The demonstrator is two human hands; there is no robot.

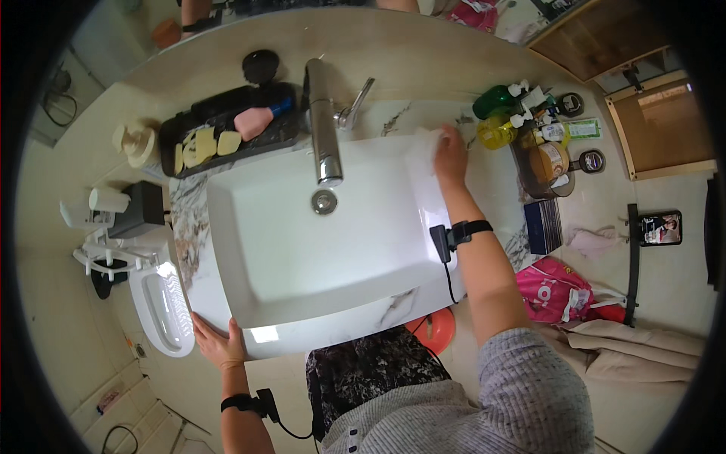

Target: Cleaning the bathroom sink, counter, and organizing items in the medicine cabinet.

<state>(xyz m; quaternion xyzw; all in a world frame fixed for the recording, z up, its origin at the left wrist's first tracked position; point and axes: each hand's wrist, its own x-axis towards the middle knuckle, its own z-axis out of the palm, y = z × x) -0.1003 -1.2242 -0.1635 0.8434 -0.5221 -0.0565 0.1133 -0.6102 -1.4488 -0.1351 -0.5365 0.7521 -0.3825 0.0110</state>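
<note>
Grey sleeve (529,386) — right hand (451,157) by sink (272,250), can't tell grip — left hand (219,346) spread at countertop edge (340,330).

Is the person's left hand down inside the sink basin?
No, the left hand is at the near left corner of the marbled counter, outside the white basin.

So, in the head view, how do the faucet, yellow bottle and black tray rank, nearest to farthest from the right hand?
From the right hand:
1. Yellow bottle, just right of it
2. Faucet, to its left
3. Black tray, farther left
</note>
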